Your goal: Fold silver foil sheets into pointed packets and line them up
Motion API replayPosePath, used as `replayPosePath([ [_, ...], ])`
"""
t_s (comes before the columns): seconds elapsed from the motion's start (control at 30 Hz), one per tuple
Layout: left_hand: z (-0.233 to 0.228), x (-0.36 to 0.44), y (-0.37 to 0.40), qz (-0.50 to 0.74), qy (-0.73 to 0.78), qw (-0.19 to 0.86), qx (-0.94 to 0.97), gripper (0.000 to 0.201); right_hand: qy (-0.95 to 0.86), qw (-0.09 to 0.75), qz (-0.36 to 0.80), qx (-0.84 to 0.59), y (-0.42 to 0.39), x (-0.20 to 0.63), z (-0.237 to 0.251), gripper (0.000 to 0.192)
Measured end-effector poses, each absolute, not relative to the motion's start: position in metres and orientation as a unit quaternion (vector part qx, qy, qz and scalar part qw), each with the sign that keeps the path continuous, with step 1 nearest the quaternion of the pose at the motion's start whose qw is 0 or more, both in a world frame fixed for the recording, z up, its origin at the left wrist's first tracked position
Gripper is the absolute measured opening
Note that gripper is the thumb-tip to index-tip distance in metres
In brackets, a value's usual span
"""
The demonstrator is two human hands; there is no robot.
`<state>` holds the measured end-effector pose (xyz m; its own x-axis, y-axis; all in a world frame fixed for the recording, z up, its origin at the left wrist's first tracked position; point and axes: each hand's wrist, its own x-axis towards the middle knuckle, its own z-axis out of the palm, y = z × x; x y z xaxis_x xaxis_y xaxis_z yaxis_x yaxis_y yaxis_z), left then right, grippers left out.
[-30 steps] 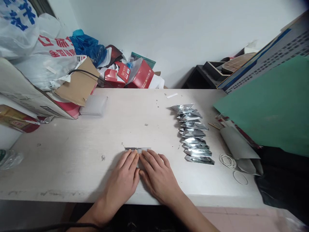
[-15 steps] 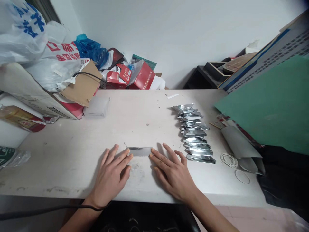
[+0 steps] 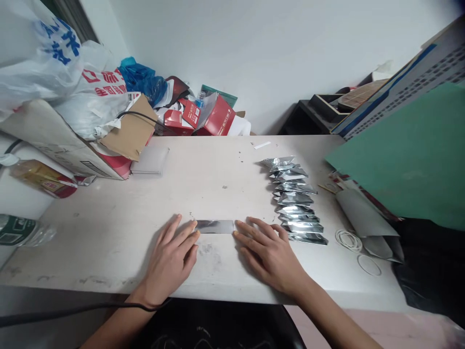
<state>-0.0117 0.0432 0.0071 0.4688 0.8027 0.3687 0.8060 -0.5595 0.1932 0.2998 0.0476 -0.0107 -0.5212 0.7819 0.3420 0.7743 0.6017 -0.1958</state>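
Note:
A narrow folded silver foil strip (image 3: pixel 215 226) lies flat on the white table (image 3: pixel 109 228) near the front edge. My left hand (image 3: pixel 170 261) rests palm down just left of it, fingertips at its left end. My right hand (image 3: pixel 271 254) lies flat on the other side, fingertips touching its right end. Both hands have fingers spread and hold nothing. To the right, a row of several folded silver foil packets (image 3: pixel 292 201) runs from mid-table toward the front.
White rubber bands (image 3: pixel 348 240) and a grey paper sleeve (image 3: pixel 358 215) lie at the right, under a green board (image 3: pixel 410 155). Plastic bags, a cardboard box (image 3: pixel 54 140), red boxes (image 3: pixel 214 116) and a white pad (image 3: pixel 150 160) crowd the back left. A bottle (image 3: pixel 22 231) lies at the left edge.
My hands were together pressing on the strip; they slid apart to its two ends, leaving the whole strip showing.

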Motion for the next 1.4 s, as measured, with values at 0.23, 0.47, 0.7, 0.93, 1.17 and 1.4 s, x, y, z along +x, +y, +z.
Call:
replayPosePath([
  [0.23,0.01,-0.005,0.067,-0.208,-0.447,0.004,-0.87,0.018,-0.847,0.252,0.045,-0.466,0.072,0.295,-0.004,0.044],
  [0.47,0.014,-0.002,0.081,-0.232,-0.419,-0.013,-0.878,0.01,-0.84,0.247,0.049,-0.481,0.081,0.262,-0.007,0.034],
  [0.7,0.017,0.001,0.085,-0.271,-0.374,0.01,-0.887,0.033,-0.843,0.274,-0.013,-0.462,0.082,0.26,-0.014,0.025],
  [0.93,0.017,0.004,0.086,-0.283,-0.36,0.037,-0.888,0.023,-0.847,0.291,-0.072,-0.439,0.079,0.264,-0.018,0.026],
  [1.17,0.01,0.0,0.084,-0.271,-0.364,0.037,-0.89,0.029,-0.859,0.264,-0.036,-0.438,0.076,0.264,-0.024,0.036],
  [1.4,0.008,0.002,0.08,-0.25,-0.371,0.008,-0.894,0.021,-0.857,0.25,0.024,-0.451,0.074,0.26,-0.014,0.015],
])
